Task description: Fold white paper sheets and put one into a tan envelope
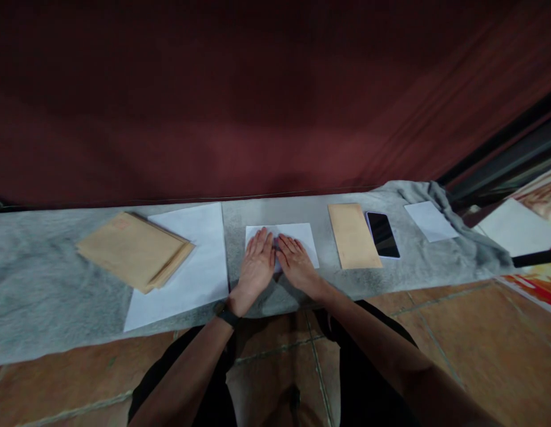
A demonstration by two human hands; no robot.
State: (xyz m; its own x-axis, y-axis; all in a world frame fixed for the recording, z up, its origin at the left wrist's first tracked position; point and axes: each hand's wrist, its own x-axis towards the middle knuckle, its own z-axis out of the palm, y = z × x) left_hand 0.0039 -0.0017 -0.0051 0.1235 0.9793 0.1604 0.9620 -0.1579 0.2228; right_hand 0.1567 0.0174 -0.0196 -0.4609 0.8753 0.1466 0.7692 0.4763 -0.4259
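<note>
Brown paper envelopes [133, 252], the top one's faint red print [122, 225] illegible, lie stacked partly over a large white paper sheet [206, 255]. A person's left hand [258, 258] and right hand [297, 260] rest flat, fingers extended, on a white paper rectangle [306, 235] on gray cloth [275, 209], its long axis running left to right; a tan paper envelope [353, 237] lies farther right.

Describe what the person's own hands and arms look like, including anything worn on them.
The left hand and right hand wear no gloves, and no sleeves show on the left forearm or right forearm. A dark wristband, apparently a watch, circles the left wrist; none shows on the right. Any rings are too small to make out.
</note>
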